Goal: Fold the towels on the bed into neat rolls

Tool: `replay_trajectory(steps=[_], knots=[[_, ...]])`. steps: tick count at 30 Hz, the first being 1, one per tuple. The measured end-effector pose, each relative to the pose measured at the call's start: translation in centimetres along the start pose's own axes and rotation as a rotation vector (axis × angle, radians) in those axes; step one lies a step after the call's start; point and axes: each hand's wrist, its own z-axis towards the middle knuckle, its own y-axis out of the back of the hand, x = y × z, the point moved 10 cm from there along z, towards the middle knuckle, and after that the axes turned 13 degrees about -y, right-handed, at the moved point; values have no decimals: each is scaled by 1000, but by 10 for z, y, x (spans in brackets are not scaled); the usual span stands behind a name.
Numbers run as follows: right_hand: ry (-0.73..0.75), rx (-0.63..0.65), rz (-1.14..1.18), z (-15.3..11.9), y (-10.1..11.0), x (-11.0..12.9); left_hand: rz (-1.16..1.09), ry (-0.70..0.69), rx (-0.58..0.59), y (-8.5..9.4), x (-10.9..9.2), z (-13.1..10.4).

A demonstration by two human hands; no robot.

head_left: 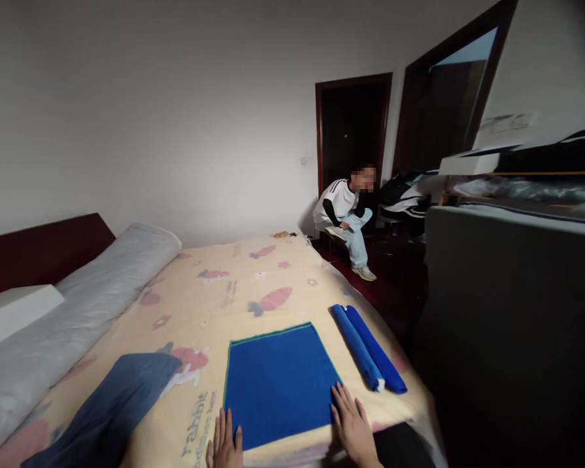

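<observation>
And here is the bed, its pale yellow sheet printed with pink carrots, small flowers and lettering, reaching away to a plain light wall. A dark red headboard stands at the left, a long grey roll lying along that side, a white box beside it. Beyond the far right corner, a person in a white top sits before a dark doorway; a big dark grey panel fills the right. Down at the near edge, the blue cloth lies flat, green-trimmed, with two rolled blue cloths side by side to its right, near the bed's right edge, and a dark blue-grey cloth at the near left. Now the hands! The left hand is palm down at the cloth's near left corner, fingers straight and slightly spread, gripping nothing. The right hand mirrors it at the near right corner, angled inward, fingers open and touching the cloth's edge, nothing clasped.
</observation>
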Motion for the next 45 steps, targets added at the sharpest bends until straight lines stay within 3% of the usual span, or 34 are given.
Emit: replay_trajectory(steps=[9,14,19,23,25,28,32,35,38,41,43,45], knots=[[-24,40,-85,-4,3,-19,5,-17,85,7,1,-9],[-10,54,-129,-6,9,-20,15,-9,54,13,1,-10],[-3,79,-133,-6,18,-27,60,71,6,24,31,-18],[-30,15,-107,-5,32,-27,138,183,-9,48,50,-29],[-11,9,-75,-7,35,-12,178,147,-13,58,31,-32],[118,156,-8,-19,25,38,144,-91,54,53,-38,-31],[341,469,-30,-39,2,116,-7,-430,298,23,-145,-32],[438,588,-213,-34,-8,152,-52,-503,490,17,-189,-21],[554,623,-292,-21,-4,173,-38,-551,634,27,-205,-6],[687,606,-218,-19,1,180,-64,-649,591,38,-206,2],[695,548,-161,-21,-3,171,-123,-685,526,29,-197,-2],[704,492,-105,-29,-16,159,-163,-705,487,3,-182,-11]])
